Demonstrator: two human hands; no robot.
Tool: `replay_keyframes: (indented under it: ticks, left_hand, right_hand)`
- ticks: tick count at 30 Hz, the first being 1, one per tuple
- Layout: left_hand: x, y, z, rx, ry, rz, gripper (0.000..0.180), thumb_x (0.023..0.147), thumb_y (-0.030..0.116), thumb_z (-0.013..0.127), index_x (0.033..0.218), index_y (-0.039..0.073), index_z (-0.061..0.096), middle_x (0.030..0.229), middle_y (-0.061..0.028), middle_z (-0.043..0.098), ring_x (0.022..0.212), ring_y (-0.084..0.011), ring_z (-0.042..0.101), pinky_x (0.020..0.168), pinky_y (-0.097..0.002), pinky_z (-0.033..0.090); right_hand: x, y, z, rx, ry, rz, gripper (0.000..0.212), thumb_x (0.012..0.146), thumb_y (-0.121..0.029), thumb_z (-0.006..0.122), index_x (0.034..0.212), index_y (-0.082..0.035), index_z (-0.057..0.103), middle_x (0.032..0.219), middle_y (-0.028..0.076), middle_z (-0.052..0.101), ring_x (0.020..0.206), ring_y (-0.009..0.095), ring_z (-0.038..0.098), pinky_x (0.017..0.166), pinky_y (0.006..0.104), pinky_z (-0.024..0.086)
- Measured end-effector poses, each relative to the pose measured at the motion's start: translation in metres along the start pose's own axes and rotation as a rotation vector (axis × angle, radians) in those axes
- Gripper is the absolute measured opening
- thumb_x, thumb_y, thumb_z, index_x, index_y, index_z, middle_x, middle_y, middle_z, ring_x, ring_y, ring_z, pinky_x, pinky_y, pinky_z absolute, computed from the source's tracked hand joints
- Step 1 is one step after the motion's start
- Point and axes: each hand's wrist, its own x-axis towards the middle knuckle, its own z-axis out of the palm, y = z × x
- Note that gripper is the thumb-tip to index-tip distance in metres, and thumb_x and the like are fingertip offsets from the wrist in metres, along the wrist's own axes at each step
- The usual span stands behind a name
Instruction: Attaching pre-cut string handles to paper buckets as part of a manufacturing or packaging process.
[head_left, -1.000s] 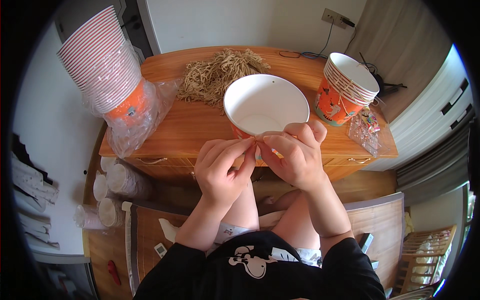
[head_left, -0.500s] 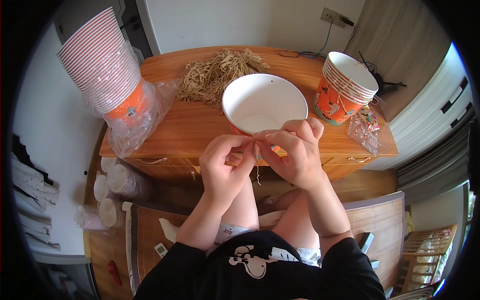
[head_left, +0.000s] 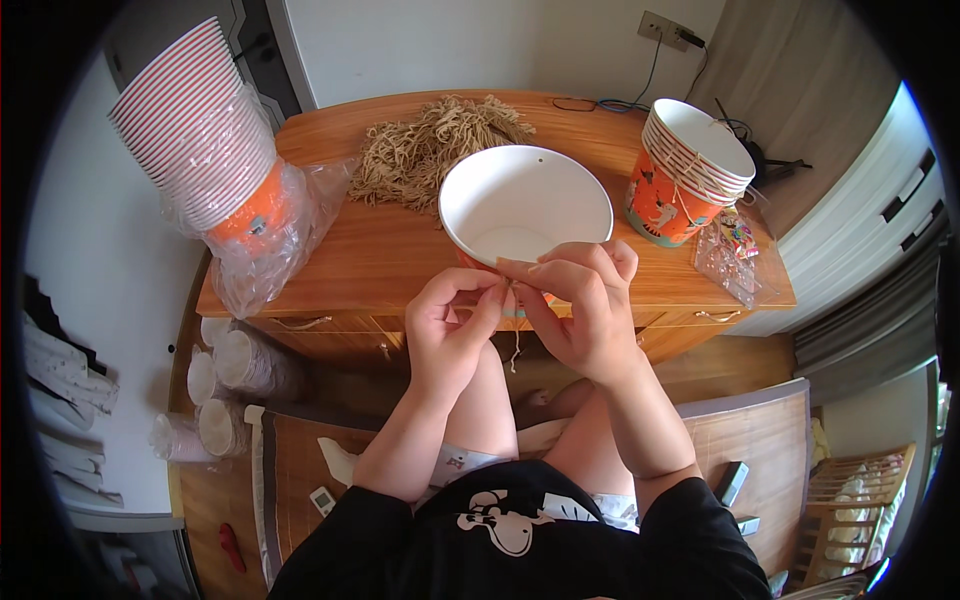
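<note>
A white-lined paper bucket (head_left: 526,205) with an orange outside stands at the near edge of the wooden table, its mouth tilted towards me. At its near rim, my left hand (head_left: 452,318) pinches a thin beige cord between thumb and forefinger. My right hand (head_left: 582,300) meets it there, its thumb and forefinger bent around the same spot. The cord's loose end (head_left: 516,352) dangles below my fingertips. My fingers mostly hide the point where cord and bucket meet. Behind the bucket lies a tangled heap of beige cords (head_left: 435,150).
A tall stack of paper buckets (head_left: 205,130) in clear plastic leans at the table's left. Several orange buckets with cord handles (head_left: 690,165) are nested at the right, beside a clear plastic bag (head_left: 728,262). More wrapped stacks (head_left: 245,362) stand on the floor at left.
The fingers of my right hand have shifted slightly, with the forefinger lifting and its gap to the thumb widening. My left hand stays pinched at the bucket's rim.
</note>
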Motion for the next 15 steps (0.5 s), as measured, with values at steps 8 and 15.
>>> replay_keyframes:
  ticks: [8,15]
  left_hand:
    - [0.0003,-0.0080,0.0011,-0.134,0.030,-0.084,0.012,0.099,0.009,0.067,0.107,0.000,0.066,0.092,-0.0032,0.072,0.080,-0.0055,0.065,0.063,-0.0185,0.048]
    - [-0.0008,-0.0103,-0.0031,-0.126,0.012,-0.076,0.013,0.098,0.007,0.067,0.109,-0.001,0.068,0.093,-0.0038,0.071,0.084,-0.0068,0.067,0.064,-0.0190,0.050]
  right_hand:
    - [-0.0053,-0.0005,0.0020,-0.111,0.012,-0.016,0.039,0.081,-0.014,0.083,0.116,-0.018,0.067,0.104,-0.010,0.071,0.094,0.012,0.064,0.088,0.0350,0.036]
    - [0.0010,-0.0079,-0.0017,0.017,-0.002,0.110,0.034,0.083,-0.012,0.081,0.114,-0.015,0.067,0.103,-0.007,0.073,0.096,0.015,0.067,0.089,0.0361,0.037]
